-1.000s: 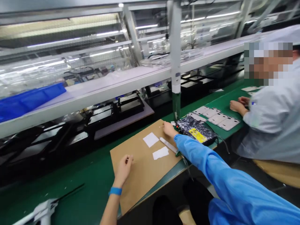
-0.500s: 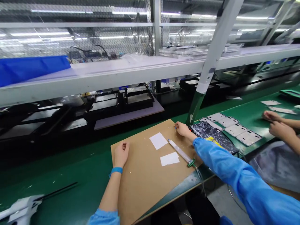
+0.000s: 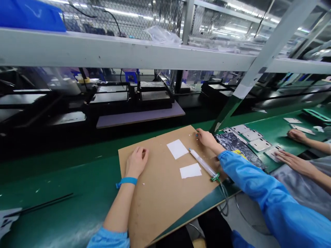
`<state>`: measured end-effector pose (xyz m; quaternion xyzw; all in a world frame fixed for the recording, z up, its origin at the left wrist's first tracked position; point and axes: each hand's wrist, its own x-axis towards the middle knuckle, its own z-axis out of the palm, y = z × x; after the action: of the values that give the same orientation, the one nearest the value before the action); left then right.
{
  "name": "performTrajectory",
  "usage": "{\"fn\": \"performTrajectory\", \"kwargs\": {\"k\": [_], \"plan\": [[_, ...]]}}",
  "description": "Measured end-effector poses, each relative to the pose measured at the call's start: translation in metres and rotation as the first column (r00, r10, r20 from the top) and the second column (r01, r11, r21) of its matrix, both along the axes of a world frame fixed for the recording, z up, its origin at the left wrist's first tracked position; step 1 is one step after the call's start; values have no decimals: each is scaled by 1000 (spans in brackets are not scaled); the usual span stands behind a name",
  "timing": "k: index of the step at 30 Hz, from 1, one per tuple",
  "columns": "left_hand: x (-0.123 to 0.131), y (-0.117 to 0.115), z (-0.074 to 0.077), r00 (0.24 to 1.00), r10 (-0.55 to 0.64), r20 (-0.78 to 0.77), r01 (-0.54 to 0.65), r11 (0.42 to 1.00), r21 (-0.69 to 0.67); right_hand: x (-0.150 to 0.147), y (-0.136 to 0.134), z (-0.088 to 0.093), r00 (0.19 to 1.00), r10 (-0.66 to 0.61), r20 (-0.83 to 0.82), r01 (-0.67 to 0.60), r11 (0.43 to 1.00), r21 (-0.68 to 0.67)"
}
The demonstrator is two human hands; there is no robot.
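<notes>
My left hand (image 3: 137, 161) rests loosely curled on the left part of a brown cardboard sheet (image 3: 160, 193), holding nothing that I can see; a blue band circles its wrist. My right hand (image 3: 206, 138) reaches to the sheet's far right corner, fingertips pinched around something tiny and blue. Two white paper squares (image 3: 177, 148) (image 3: 190, 170) lie between the hands. A clear syringe-like dispenser (image 3: 203, 163) with a green end and a hose lies just under my right forearm.
A black speckled pad (image 3: 234, 143) with a yellow label lies right of the cardboard, and several white phone-back covers (image 3: 254, 139) lie beyond it. A co-worker's hands (image 3: 289, 156) work at the right. A slanted post (image 3: 232, 106) stands behind. Black fixtures (image 3: 155, 94) sit under the shelf.
The view has tilted down and shifted. Both my hands stay nearly where they were on the cardboard. The co-worker's hands have spread apart, one now over the covers.
</notes>
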<state>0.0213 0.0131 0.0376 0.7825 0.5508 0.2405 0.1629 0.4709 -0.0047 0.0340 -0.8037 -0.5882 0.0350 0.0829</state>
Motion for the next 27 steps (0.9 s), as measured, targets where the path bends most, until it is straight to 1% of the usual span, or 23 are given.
{"fn": "performTrajectory", "kwargs": {"k": [4,9,12,14,17,19,21,24,27], "plan": [[1,-4,1,999,-40,-19,41,998,40,1,11,5,1000,2,13,-2,1000,-20],[2,1,0,992,-8,-128,11,1000,23,-5,27,10,1000,-18,0,18,997,-73],[2,2,2,987,-3,-163,9,999,36,-8,30,17,999,-30,-34,27,997,-72],[1,1,5,983,-1,-182,9,999,41,-10,25,21,998,-25,-65,22,999,-38],[2,0,8,978,-6,-207,16,999,48,-13,6,24,993,7,-115,0,998,56],[2,0,9,975,-11,-220,23,998,50,-13,-11,23,990,31,-138,-14,993,121],[1,1,9,974,-17,-226,28,998,48,-14,-25,21,989,42,-145,-18,987,159],[0,3,8,974,-27,-223,40,998,52,-13,-30,18,991,30,-130,-11,989,146],[-1,4,7,975,-30,-221,45,997,63,-15,-19,18,995,13,-99,-5,996,85]]}}
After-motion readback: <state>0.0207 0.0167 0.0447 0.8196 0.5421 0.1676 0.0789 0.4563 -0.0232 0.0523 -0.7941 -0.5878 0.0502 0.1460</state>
